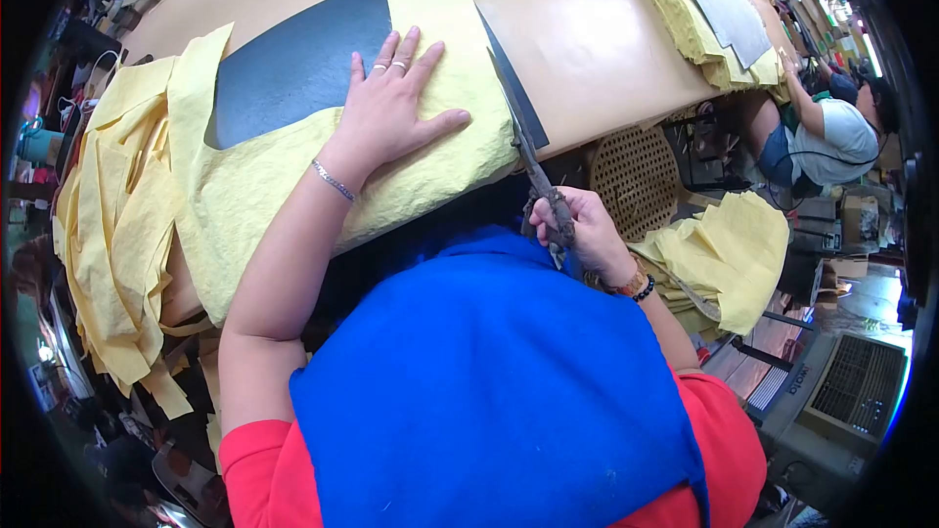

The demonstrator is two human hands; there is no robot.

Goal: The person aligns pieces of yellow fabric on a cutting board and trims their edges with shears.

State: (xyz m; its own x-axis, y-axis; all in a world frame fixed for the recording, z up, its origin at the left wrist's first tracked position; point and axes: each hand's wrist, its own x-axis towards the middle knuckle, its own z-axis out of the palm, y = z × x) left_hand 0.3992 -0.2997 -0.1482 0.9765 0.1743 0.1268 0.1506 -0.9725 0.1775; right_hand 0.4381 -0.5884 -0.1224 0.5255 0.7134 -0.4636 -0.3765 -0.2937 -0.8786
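Note:
My left hand (386,112) lies flat with its fingers spread on a piece of yellow fabric (264,171). This fabric has a wide cut-out and hangs over the near table edge. Under it, a dark flat board (293,64) shows through the cut-out and past the fabric's right side. My right hand (582,225) is closed around the handles of large, worn scissors (536,171). Their blades run up along the right edge of the fabric, over the dark board. How far apart the blades are, I cannot tell.
Yellow strips (117,225) hang at the table's left. Stacked yellow fabric with a grey pattern piece (719,0) lies at the far right. More yellow pieces (729,259) rest near a woven-seat chair (636,181). Another person (831,137) sits at the right. A fan unit (846,391) stands lower right.

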